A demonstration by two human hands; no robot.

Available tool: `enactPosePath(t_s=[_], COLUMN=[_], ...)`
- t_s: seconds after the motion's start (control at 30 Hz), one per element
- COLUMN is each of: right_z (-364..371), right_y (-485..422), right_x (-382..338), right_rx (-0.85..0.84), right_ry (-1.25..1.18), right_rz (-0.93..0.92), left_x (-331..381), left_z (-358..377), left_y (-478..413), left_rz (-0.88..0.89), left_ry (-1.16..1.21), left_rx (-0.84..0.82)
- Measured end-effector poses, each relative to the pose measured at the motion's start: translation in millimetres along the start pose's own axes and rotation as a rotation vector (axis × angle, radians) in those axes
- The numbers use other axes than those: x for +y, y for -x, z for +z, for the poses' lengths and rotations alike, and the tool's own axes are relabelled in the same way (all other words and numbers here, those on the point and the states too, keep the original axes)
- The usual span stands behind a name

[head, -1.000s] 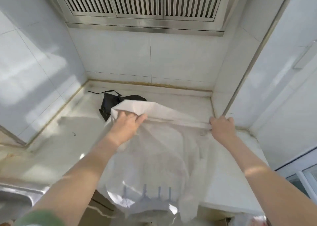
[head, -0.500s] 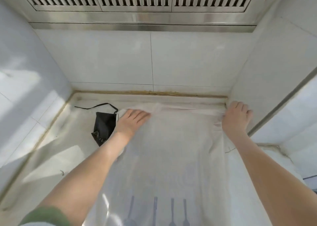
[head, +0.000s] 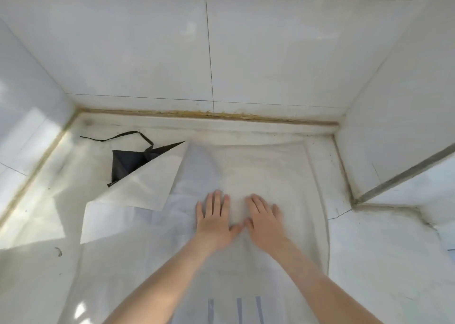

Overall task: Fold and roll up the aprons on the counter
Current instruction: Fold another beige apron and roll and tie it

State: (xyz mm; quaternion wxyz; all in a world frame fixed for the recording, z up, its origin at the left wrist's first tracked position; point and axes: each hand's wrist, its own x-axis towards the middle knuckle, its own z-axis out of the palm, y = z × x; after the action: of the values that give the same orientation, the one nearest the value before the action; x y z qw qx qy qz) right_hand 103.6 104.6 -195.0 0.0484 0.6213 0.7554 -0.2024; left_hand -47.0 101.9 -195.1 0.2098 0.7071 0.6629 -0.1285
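A white apron (head: pixel 258 176) is lying spread out over the pale counter (head: pixel 384 262), reaching from near the back wall down toward the person and out of the bottom of the view. Both hands are lying flat on its middle, palms down, fingers stretched and slightly spread, gripping nothing. The left hand (head: pixel 215 219) and the right hand (head: pixel 264 219) are sitting side by side, with the thumbs touching or nearly touching between them. Bare forearms are running up from the lower edge of the view.

Faint grey-blue upright marks are showing through the cloth near the bottom edge. On the left side a flap of the white apron (head: pixel 145 185) is folding back over itself, its point aiming toward the back of the counter and its lower corner lying out on the bare surface.

A black apron (head: pixel 128 165) is lying crumpled just behind that flap, partly covered by it, with a thin black strap (head: pixel 123 134) looping out across the counter toward the back left corner. Whether the two cloths are touching under the flap cannot be told.

White tiled walls (head: pixel 147 52) are closing in the counter at the back and on both sides, with a yellowish seam (head: pixel 209 114) running along the back joint. On the right a wall corner with a metal edge strip (head: pixel 403 173) is jutting in near the apron's right edge. A small dark curl (head: pixel 59 251) is lying on the counter at the lower left, in a patch of sunlight.
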Motion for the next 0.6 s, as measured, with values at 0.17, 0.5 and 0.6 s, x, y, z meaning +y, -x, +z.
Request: enactPosePath(t_s=[0.17,0.5,0.6], right_z=[7.8,4.8,3.2], right_y=[-0.7,16.4,35.7], right_x=[43.6,119.8,135.9], right_rx=[0.155,0.244,0.189], right_ry=[0.062,-0.004,0.043], right_rz=[0.113,0.136,0.097], left_x=[-4.9,0.9,-7.5], left_z=[11.2,7.4,8.3], left_y=[-17.2,-32.6,-29.2], left_rz=[0.046,0.203,0.190], left_ry=[-0.013,0.014,-0.026], left_rx=[0.123,0.189,0.212])
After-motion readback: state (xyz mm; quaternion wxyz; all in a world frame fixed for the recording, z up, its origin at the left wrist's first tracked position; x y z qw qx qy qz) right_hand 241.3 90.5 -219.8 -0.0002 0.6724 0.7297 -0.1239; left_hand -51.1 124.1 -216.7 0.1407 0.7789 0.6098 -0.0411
